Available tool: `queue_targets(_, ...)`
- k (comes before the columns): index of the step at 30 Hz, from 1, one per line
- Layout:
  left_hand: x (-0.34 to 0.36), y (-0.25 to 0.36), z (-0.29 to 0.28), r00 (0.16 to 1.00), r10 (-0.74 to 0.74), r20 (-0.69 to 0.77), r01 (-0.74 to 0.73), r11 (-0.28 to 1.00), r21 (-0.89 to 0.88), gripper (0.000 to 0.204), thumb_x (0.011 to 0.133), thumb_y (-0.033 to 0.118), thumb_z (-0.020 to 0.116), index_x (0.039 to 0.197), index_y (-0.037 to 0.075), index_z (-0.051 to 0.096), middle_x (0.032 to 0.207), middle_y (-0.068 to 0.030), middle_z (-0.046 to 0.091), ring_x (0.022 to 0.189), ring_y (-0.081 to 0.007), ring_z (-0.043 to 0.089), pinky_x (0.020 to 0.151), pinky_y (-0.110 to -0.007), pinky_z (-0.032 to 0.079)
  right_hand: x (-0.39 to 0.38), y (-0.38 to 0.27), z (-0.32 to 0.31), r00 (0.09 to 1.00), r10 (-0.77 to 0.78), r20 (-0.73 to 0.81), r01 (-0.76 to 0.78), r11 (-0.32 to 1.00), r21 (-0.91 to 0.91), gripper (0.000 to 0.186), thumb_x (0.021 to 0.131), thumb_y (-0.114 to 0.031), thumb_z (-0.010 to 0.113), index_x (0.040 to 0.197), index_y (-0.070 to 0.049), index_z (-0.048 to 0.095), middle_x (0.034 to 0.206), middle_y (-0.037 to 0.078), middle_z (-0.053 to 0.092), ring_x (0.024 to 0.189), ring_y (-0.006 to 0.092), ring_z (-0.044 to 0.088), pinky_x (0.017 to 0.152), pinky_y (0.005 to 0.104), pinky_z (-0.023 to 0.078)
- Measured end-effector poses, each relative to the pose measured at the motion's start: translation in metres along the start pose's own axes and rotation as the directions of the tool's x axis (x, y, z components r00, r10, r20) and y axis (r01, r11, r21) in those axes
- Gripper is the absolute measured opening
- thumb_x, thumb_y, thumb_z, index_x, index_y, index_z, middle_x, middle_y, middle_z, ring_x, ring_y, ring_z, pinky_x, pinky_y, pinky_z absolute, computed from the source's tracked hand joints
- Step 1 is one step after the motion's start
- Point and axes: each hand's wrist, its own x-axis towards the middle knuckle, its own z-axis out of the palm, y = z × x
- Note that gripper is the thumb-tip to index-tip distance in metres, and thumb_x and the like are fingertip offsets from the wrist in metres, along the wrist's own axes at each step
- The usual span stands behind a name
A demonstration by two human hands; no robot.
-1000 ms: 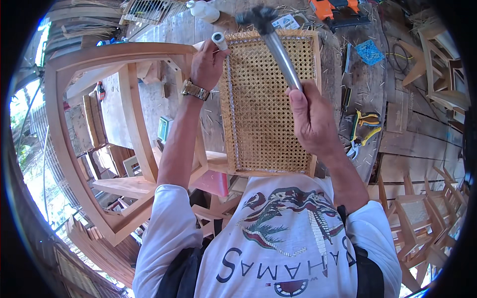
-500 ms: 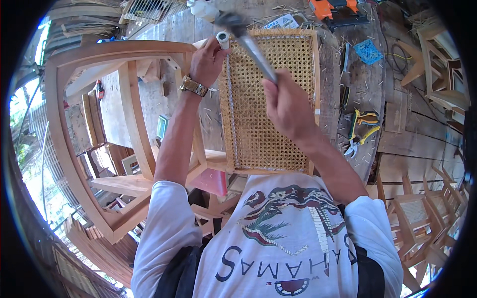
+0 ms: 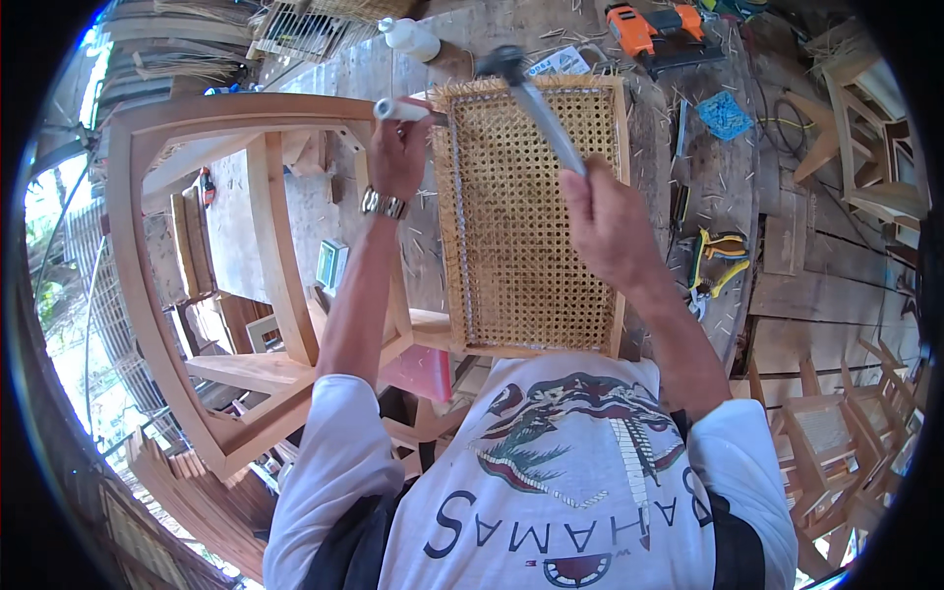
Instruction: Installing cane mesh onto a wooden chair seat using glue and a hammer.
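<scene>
The cane-webbed panel (image 3: pixel 536 236) lies on the tabletop (image 3: pixel 651 187), right of the left hand (image 3: pixel 397 162) and beneath the right hand (image 3: pixel 612 228). The left hand grips a white-handled tool (image 3: pixel 401 110) tilted leftward beside the panel's upper-left edge, its forearm reaching nearly straight ahead. The right hand clasps a hammer (image 3: pixel 551 123), its forearm slanting inward.
</scene>
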Motion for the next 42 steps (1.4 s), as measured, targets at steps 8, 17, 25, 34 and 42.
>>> queue_targets(8,-0.005,0.000,-0.004,0.989,-0.135,0.064,0.142,0.980,-0.139,0.016,0.092,0.003,0.065,0.107,0.006,0.061,0.097,-0.0049,0.069,0.087,-0.0115,0.065,0.075,-0.028,0.053,-0.024,0.013,-0.017,0.992,0.075,-0.098,-0.072,0.997,0.037,0.030,0.105,-0.031,0.049,0.094,-0.003,0.050,0.057,0.014,0.050,0.047,0.0247,0.054,0.047,0.0393,0.040)
queue_targets(17,-0.001,0.000,0.006,0.985,-0.014,0.173,-0.007,0.992,0.123,0.023,0.089,0.007,0.068,0.110,0.006,0.058,0.092,-0.0115,0.069,0.082,-0.0264,0.069,0.071,-0.037,0.053,-0.018,-0.008,-0.009,0.999,0.047,-0.024,-0.047,0.999,0.009,0.027,0.104,-0.029,0.051,0.095,-0.003,0.051,0.058,0.013,0.051,0.047,0.0235,0.052,0.047,0.0370,0.040)
queue_targets(25,0.008,0.020,0.018,0.966,0.056,0.253,-0.114,0.968,0.221,0.017,0.090,0.008,0.063,0.107,0.008,0.065,0.091,-0.0112,0.069,0.081,-0.0308,0.069,0.073,-0.041,0.054,0.000,0.007,0.030,0.990,-0.135,-0.027,0.137,0.988,0.074,0.024,0.104,-0.026,0.051,0.095,-0.004,0.049,0.062,0.009,0.051,0.049,0.0232,0.054,0.046,0.0360,0.042)
queue_targets(34,0.005,0.011,0.015,0.966,0.069,0.248,-0.094,0.991,0.092,0.029,0.087,0.010,0.069,0.115,0.007,0.060,0.093,-0.0142,0.066,0.078,-0.0333,0.065,0.066,-0.040,0.050,-0.009,0.009,0.047,0.966,-0.232,-0.115,0.226,0.972,-0.069,0.027,0.103,-0.030,0.050,0.097,-0.004,0.051,0.063,0.013,0.054,0.052,0.0342,0.057,0.047,0.0442,0.045)
queue_targets(42,-0.002,-0.014,-0.011,0.978,-0.186,0.090,0.204,0.943,-0.262,0.017,0.094,0.005,0.064,0.110,0.006,0.058,0.106,-0.0038,0.069,0.094,-0.0127,0.066,0.079,-0.029,0.054,-0.016,-0.015,0.000,0.998,0.049,-0.027,-0.045,0.988,0.145,0.029,0.104,-0.031,0.048,0.098,-0.003,0.052,0.057,0.011,0.052,0.049,0.0245,0.058,0.047,0.0383,0.043)
